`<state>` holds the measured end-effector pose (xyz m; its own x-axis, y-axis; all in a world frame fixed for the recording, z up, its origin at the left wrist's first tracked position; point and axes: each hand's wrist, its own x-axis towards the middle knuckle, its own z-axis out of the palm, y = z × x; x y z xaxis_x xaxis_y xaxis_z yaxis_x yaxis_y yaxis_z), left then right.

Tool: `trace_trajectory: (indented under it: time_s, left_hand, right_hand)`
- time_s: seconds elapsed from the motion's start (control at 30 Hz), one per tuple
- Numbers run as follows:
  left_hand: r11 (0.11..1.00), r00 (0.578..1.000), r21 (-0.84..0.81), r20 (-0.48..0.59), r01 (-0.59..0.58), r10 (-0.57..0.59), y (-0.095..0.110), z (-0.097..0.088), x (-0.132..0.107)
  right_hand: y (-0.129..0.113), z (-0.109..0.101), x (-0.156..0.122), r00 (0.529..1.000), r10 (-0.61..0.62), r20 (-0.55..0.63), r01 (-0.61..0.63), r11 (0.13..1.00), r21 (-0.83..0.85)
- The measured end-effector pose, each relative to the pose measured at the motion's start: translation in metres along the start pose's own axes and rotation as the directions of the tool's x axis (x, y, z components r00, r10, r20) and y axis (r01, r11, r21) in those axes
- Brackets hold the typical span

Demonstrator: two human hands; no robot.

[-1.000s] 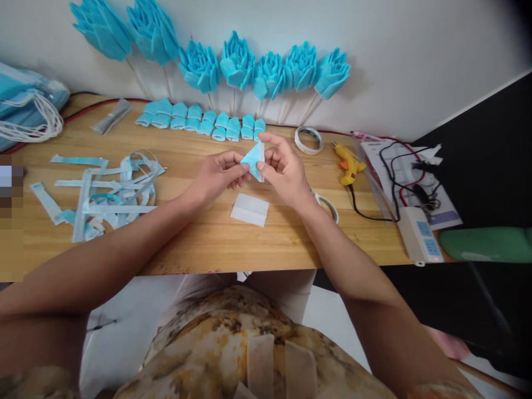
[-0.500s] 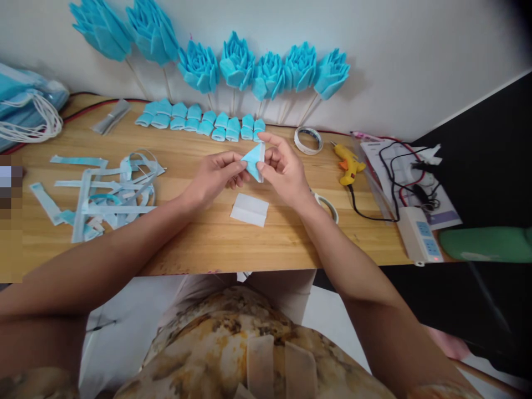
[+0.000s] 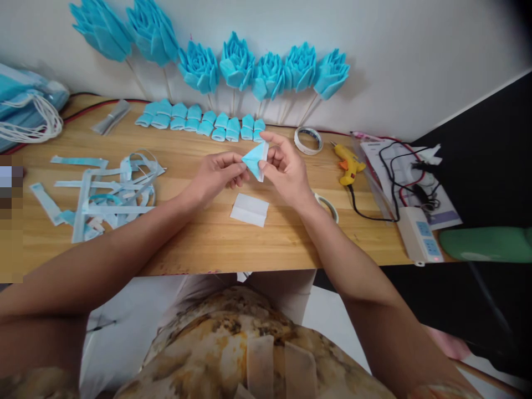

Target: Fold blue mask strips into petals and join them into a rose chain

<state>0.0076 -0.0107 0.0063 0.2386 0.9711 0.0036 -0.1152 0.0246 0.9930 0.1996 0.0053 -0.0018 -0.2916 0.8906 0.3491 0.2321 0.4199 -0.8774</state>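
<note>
The folded blue cloth (image 3: 252,157) is just above the middle of the frame, its left corner covered by the left hand (image 3: 220,173), pinched closed on it; the right hand (image 3: 288,169) has its white-edged side between thumb and fingers, hiding part of it. A white loop (image 3: 331,209) lies partly hidden by the right wrist (image 3: 308,200). The blue bundle (image 3: 31,105) at upper left is cut off. Wood separates the white sheet (image 3: 249,209) from the table's (image 3: 216,252) front edge; pale strips (image 3: 88,194) bound the room at left, the glue gun (image 3: 351,166) at right
</note>
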Motion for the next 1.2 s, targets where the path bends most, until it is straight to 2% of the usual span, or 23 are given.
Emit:
trace_trajectory:
  time_s: [0.2, 0.43, 0.6, 0.73, 0.97, 1.2]
  left_hand:
    - [1.0, 0.999, -0.024, -0.055, -0.001, -0.001, 0.0017, 0.0006, 0.001]
    - [0.997, 0.992, 0.052, -0.114, -0.048, 0.054, 0.0027, 0.0004, 0.002]
    - [1.0, 0.999, 0.001, -0.048, -0.012, 0.012, 0.0019, 0.0008, 0.0014]
    - [0.998, 1.0, 0.066, 0.004, -0.015, 0.015, -0.0017, -0.0004, 0.0018]
    - [0.994, 0.999, 0.101, 0.019, -0.035, 0.034, -0.0018, -0.0018, 0.0022]
    - [1.0, 1.0, 0.009, 0.009, -0.001, 0.001, -0.002, 0.0, 0.0019]
  right_hand:
    - [0.0029, 0.0, 0.0005, 1.0, 0.0, 0.017, -0.001, 1.0, 0.029]
    - [0.001, 0.002, 0.0, 1.0, 0.007, 0.021, -0.008, 0.999, 0.047]
    - [0.0003, 0.0015, 0.0003, 1.0, 0.007, 0.026, -0.008, 0.999, 0.041]
    - [0.0001, 0.0028, -0.0006, 0.999, -0.023, 0.046, 0.02, 0.998, 0.054]
    - [-0.0031, 0.0039, -0.0015, 0.997, -0.015, 0.078, 0.013, 0.999, 0.031]
    - [-0.0029, 0.0034, -0.001, 0.997, 0.002, 0.073, -0.005, 0.999, 0.041]
